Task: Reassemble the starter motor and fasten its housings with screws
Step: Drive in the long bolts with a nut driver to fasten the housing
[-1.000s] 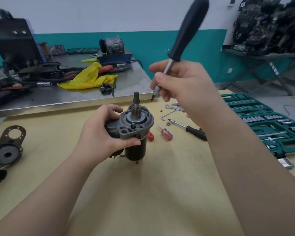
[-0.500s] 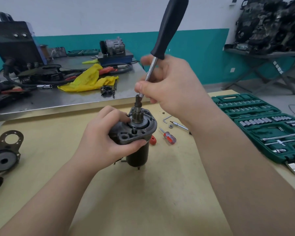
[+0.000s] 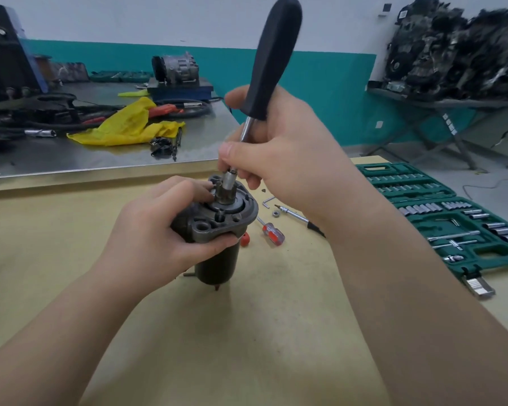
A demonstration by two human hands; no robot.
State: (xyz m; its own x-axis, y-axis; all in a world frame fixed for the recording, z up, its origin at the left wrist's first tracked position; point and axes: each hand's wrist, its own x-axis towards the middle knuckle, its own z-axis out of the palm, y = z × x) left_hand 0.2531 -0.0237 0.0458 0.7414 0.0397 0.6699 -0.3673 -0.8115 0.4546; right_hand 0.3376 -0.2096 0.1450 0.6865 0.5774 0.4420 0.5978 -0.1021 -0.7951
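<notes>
The starter motor [image 3: 217, 227] stands upright on the yellow bench, black body below, grey end housing with a shaft on top. My left hand [image 3: 156, 230] grips the housing from the left. My right hand [image 3: 285, 153] holds a long screwdriver [image 3: 272, 60] with a black handle by its metal shank. The tool is nearly vertical, handle up. Its tip is down at the far side of the housing next to the shaft, partly hidden by my fingers.
A small red-handled screwdriver [image 3: 272, 232], a black-handled driver [image 3: 299, 218], a nut [image 3: 275, 213] and a hex key [image 3: 267, 202] lie just right of the motor. An open green socket set case [image 3: 440, 215] is at the right. A steel table [image 3: 100, 153] with yellow cloth stands behind.
My right hand has brought the screwdriver leftward and down from beside the motor onto the top of the housing. The handle has swung closer to vertical. My left hand keeps its grip.
</notes>
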